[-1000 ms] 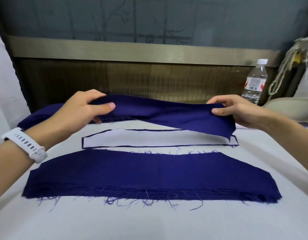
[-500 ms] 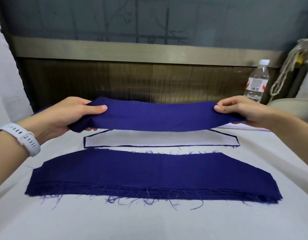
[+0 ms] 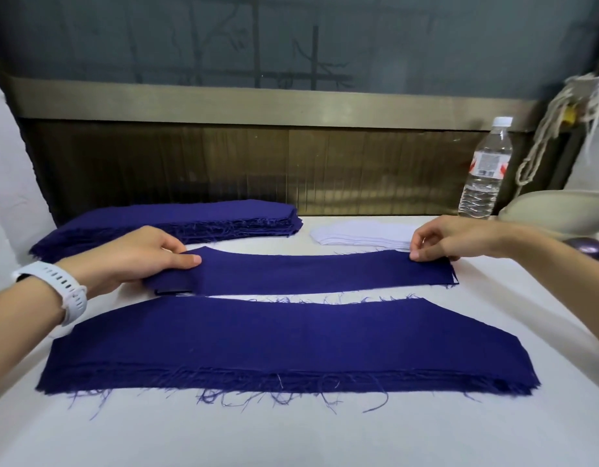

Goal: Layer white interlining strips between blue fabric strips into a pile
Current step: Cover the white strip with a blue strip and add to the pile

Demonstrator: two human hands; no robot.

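Note:
A blue fabric strip [image 3: 318, 273] lies flat across the middle of the white table, covering the white interlining strip; only a sliver of white shows at its right end. My left hand [image 3: 139, 257] pinches its left end, and my right hand [image 3: 450, 239] pinches its right end. A stack of blue fabric strips [image 3: 176, 219] sits at the back left. A small stack of white interlining strips [image 3: 362, 234] sits at the back, right of centre. A wider blue fabric pile [image 3: 284, 345] with frayed edges lies nearest me.
A plastic water bottle [image 3: 485, 173] stands at the back right by the table's far edge. Beside it sit a beige rounded object [image 3: 561, 210] and hanging cords [image 3: 554, 129]. A dark wooden panel runs behind the table [image 3: 291, 439].
Both hands lowered the blue strip from the air onto the white interlining strip, which is now covered. The stacks behind have come into view.

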